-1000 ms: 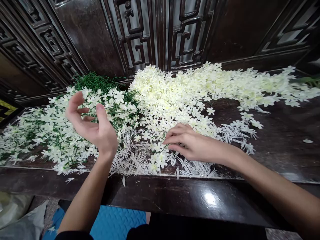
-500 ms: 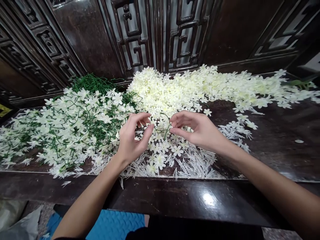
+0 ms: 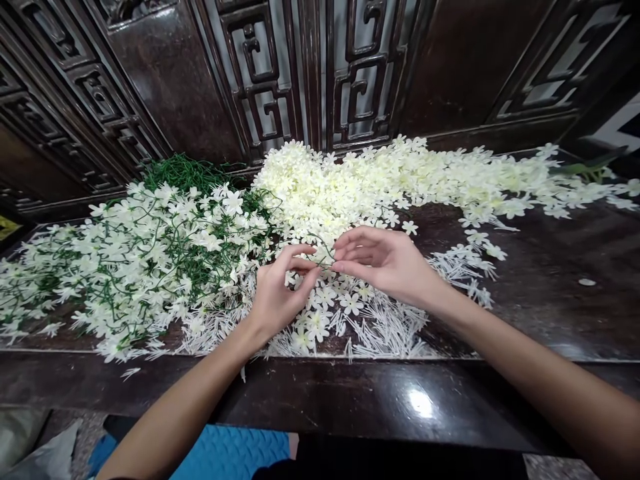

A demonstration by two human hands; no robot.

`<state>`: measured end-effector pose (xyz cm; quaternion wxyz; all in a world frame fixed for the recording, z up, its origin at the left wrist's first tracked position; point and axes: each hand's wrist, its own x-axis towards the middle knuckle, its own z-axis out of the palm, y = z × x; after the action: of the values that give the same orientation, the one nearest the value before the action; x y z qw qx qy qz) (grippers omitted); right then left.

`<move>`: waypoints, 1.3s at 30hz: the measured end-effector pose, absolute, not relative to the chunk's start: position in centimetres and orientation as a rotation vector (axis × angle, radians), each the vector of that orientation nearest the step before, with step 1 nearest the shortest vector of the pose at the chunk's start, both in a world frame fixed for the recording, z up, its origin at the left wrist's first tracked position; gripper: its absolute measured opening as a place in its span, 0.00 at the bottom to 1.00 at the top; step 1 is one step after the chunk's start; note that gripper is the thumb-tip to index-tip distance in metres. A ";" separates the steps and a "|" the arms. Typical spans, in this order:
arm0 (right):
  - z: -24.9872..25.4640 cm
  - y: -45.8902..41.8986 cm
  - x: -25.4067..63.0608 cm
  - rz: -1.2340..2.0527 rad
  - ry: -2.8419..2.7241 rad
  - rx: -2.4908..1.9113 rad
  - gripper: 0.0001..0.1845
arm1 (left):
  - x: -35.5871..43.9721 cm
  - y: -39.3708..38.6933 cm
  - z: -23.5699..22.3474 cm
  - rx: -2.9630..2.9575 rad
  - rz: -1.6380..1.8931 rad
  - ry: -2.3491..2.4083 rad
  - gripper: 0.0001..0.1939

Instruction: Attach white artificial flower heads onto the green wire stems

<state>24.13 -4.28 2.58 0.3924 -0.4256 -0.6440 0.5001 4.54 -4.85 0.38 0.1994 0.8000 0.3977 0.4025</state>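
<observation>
A thin green artificial flower stem (image 3: 324, 244) curves between my two hands, over the loose flower heads. My right hand (image 3: 387, 263) is closed in a pinch on it with thumb and fingertips. My left hand (image 3: 283, 290) pinches the stem's near end, its thumb and fingertips almost touching those of the right. Below and behind my hands lie loose white flower heads (image 3: 350, 303) with pale yellow centres. To the left spreads a heap of white flowers on green stems (image 3: 165, 247).
Bare green stems (image 3: 183, 172) sit in a tangle at the back left. A long pile of cream blossoms (image 3: 430, 173) runs along the carved wooden backrest (image 3: 200, 80). White stamen-like pieces (image 3: 395, 327) lie near the front edge of the dark wooden bench (image 3: 550, 293). Blue quilted material (image 3: 235, 450) shows below.
My left hand has moved right and closed on the stem's near end. My right hand has shifted slightly left with the stem. The view has turned a little.
</observation>
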 end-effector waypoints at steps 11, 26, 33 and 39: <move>2.4 -3.2 25.2 0.796 -1.433 -1.215 0.14 | 4.3 -4.4 0.7 1.912 1.173 1.223 0.10; 1.1 -3.3 25.3 0.623 -2.041 -1.135 0.02 | 4.0 -3.8 1.6 1.198 1.260 1.059 0.16; -0.6 -4.5 24.1 0.561 -2.542 -0.980 0.15 | 4.0 -3.7 1.9 1.031 1.246 0.939 0.18; -0.7 -4.3 24.1 0.580 -2.538 -1.033 0.17 | 3.8 -3.5 1.7 1.022 1.203 0.922 0.17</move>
<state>24.14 -4.30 -0.72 0.1695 -0.3635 -0.8930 0.2041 3.84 -3.50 1.67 0.6105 0.4428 0.3995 0.5212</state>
